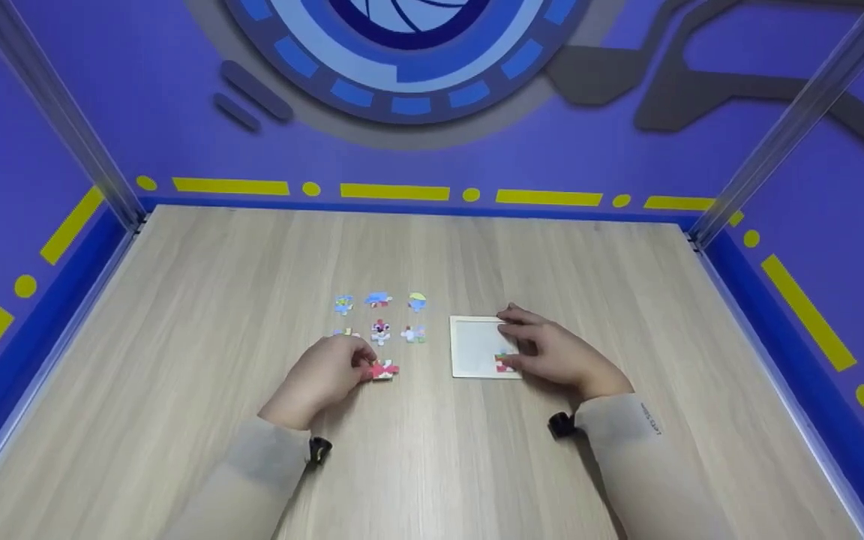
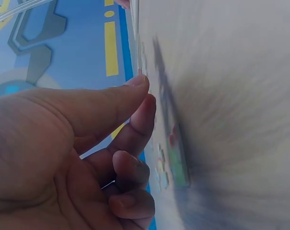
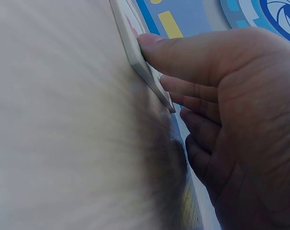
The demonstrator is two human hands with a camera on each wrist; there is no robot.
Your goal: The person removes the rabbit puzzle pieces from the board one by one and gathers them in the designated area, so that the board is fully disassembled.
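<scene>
My left hand (image 1: 331,375) pinches a red-and-white jigsaw piece (image 1: 383,370) between thumb and fingertips at the front of the loose pieces. In the left wrist view, the thin edge of this piece (image 2: 139,55) shows above the thumb tip. A square, pale puzzle tray (image 1: 473,349) lies to the right, with a red-and-green piece (image 1: 502,363) in its lower right part. My right hand (image 1: 556,352) grips the tray's right side, thumb near the front corner and fingers at the far one. The right wrist view shows the thumb pressing on the tray's rim (image 3: 135,52).
Several loose jigsaw pieces lie in rows left of the tray, among them a yellow-and-blue one (image 1: 417,301) and a red-and-white one (image 1: 380,331). My left hand partly covers one piece (image 1: 347,333). The wooden table (image 1: 267,270) is bordered by purple-blue panels (image 1: 432,161) and metal posts.
</scene>
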